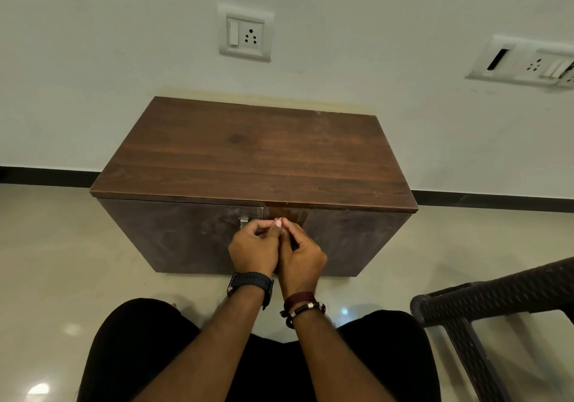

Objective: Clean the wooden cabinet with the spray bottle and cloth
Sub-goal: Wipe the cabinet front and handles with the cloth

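The dark wooden cabinet (248, 156) stands on the floor against the wall, its two front doors facing me. Both my hands are pressed side by side at the top middle of the front, where the doors meet. My left hand (253, 247), with a black watch on its wrist, curls its fingers over a metal door handle (243, 223), whose left end sticks out beside them. My right hand (302, 254), with bracelets on its wrist, has curled fingers against the right door; what they hold is hidden. No spray bottle or cloth is in view.
A dark woven plastic chair (497, 302) stands close at the right. My black-clad knees (139, 339) are on the glossy tiled floor before the cabinet. Wall sockets (245, 33) sit above the cabinet, with another socket plate (525, 63) at the right.
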